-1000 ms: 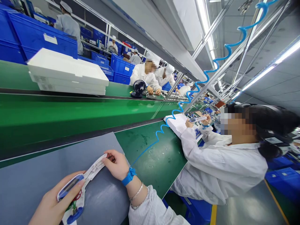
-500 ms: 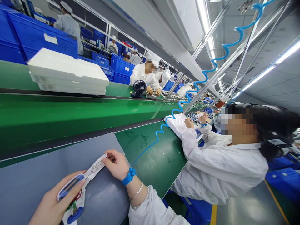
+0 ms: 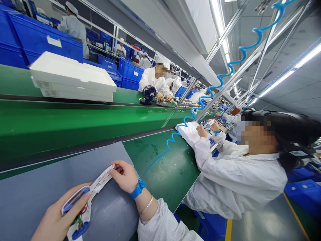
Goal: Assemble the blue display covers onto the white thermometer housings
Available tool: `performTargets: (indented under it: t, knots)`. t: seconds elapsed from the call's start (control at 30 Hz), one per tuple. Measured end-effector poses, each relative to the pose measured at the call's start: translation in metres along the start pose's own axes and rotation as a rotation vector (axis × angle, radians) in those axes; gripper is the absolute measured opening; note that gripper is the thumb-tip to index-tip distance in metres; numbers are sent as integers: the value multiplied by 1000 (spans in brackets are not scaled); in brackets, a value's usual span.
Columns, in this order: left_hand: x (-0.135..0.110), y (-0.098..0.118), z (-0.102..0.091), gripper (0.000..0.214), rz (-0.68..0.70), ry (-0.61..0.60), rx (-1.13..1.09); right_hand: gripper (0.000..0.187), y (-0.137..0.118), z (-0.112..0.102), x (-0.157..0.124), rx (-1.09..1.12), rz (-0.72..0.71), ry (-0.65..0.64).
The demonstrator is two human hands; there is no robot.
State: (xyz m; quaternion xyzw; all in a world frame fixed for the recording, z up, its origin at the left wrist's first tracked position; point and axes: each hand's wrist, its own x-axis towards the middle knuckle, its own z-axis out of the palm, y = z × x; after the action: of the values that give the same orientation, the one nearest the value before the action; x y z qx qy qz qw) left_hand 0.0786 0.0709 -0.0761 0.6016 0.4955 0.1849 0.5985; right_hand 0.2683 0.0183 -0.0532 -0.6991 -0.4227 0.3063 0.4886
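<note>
hands apart, both clamped on one white-and-blue device (image 3: 84, 201) over the grey mat (image 3: 32, 190). left hand (image 3: 59, 219) grips its blue end, fingers curled. right hand (image 3: 125, 175) pinches the far tip, wrist bent.

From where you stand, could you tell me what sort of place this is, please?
Most likely a factory assembly line. A long green conveyor belt runs past rows of workers in white coats, with stacked blue crates behind, and both hands hold a small white and blue part.
</note>
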Motion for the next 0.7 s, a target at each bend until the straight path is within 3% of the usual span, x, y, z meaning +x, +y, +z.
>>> performTargets:
  t: [0.4,0.7]
  knots:
    - [0,-1,1,64,-33,1,-30,28,-2,0,-1,-22,-2,-2]
    - [2,-5,1,60,86,29,61,28,3,0,0,-27,-16,-6]
